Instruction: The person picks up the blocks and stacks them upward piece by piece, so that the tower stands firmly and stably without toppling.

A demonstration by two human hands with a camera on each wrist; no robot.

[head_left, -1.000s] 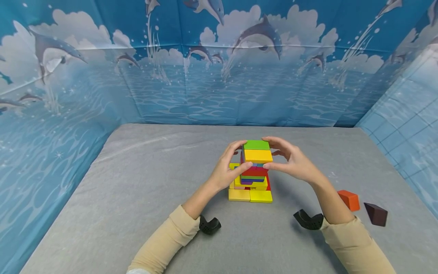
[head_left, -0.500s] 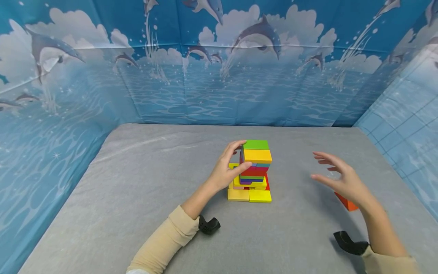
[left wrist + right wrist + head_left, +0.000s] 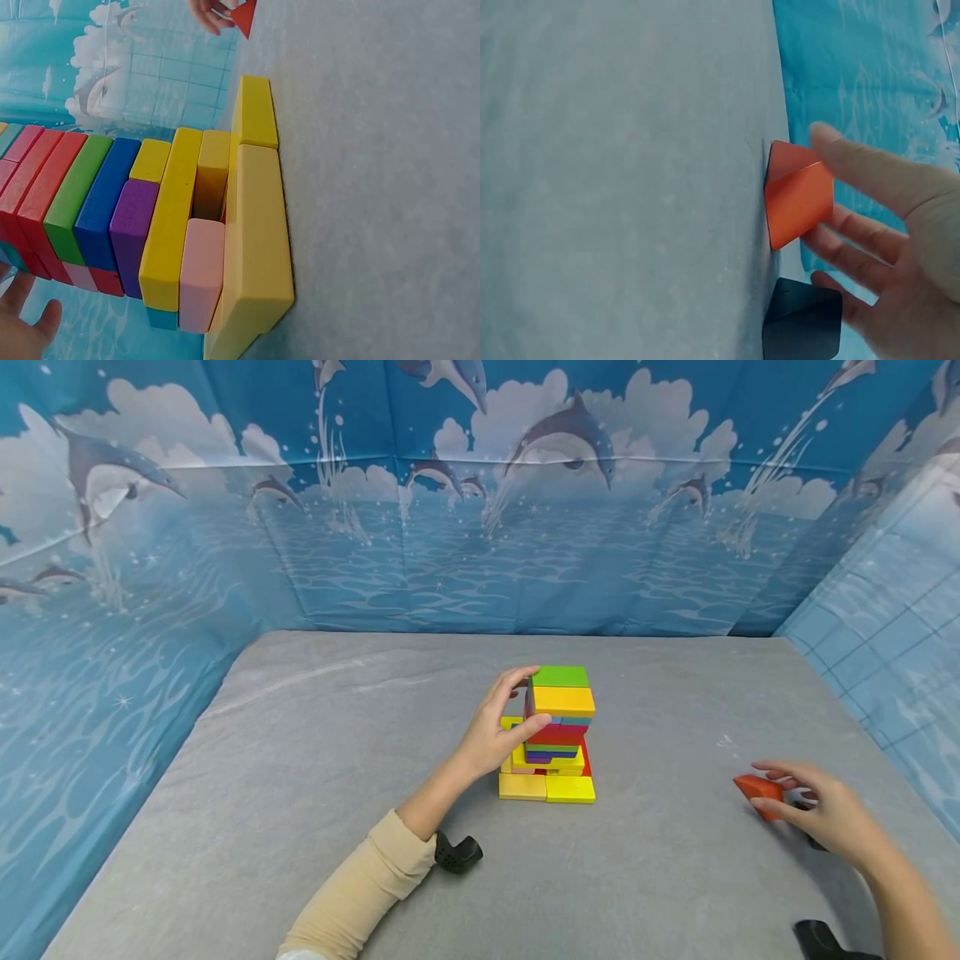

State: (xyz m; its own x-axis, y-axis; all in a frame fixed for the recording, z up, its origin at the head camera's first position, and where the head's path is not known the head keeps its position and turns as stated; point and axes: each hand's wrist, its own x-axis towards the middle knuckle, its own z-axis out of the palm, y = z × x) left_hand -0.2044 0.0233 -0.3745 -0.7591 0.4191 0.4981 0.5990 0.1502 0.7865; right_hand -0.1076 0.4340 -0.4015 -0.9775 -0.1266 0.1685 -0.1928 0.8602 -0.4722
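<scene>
One stack (image 3: 557, 735) of coloured blocks stands on the desk (image 3: 315, 760). Two loose blocks lie apart from it: one orange (image 3: 757, 787), one dark (image 3: 801, 328). Two hands show, left (image 3: 495, 731) and right (image 3: 832, 814).

Orange block (image 3: 757, 789) on grey mat, right of multicoloured block tower (image 3: 555, 735).

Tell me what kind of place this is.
Probably a staged play or recording booth, not a lived-in room: a dolphin-and-sea printed backdrop walls in a grey padded table, where coloured wooden blocks form a tower, with an orange block lying loose.
</scene>
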